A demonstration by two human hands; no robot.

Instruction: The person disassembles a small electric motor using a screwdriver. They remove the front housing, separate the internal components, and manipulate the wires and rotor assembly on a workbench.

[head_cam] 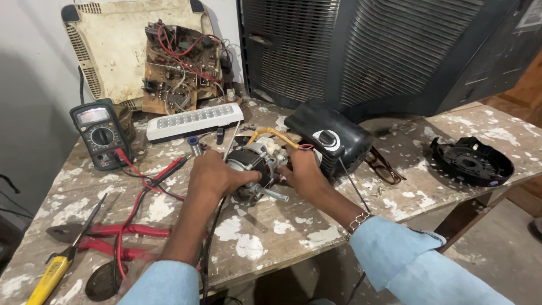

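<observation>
Both hands on a small electric motor [255, 165] near the middle of the paint-spattered desk [282, 231]. Left hand [213, 176] curled around the motor's left side, fingers wrapped over the casing. Right hand [304, 172] pressed against the motor's right side, fingers bent and closed on it. Metal shaft [272, 194] sticking out of the motor toward the desk's near edge, between the two hands. Yellow wire [275, 133] arching from the motor's top toward a black housing with a round knob [330, 138] just behind the right hand. Multimeter [100, 134] upright at the far left, its red leads [148, 182] trailing across the desk toward the left forearm. White lamp bar [195, 121] lying behind the motor. Red-handled pliers [121, 240] and yellow-handled screwdriver [49, 277] at the near left. Black round cover [471, 161] well apart at the far right. Bare circuit board [182, 65] leaning against the wall behind.
</observation>
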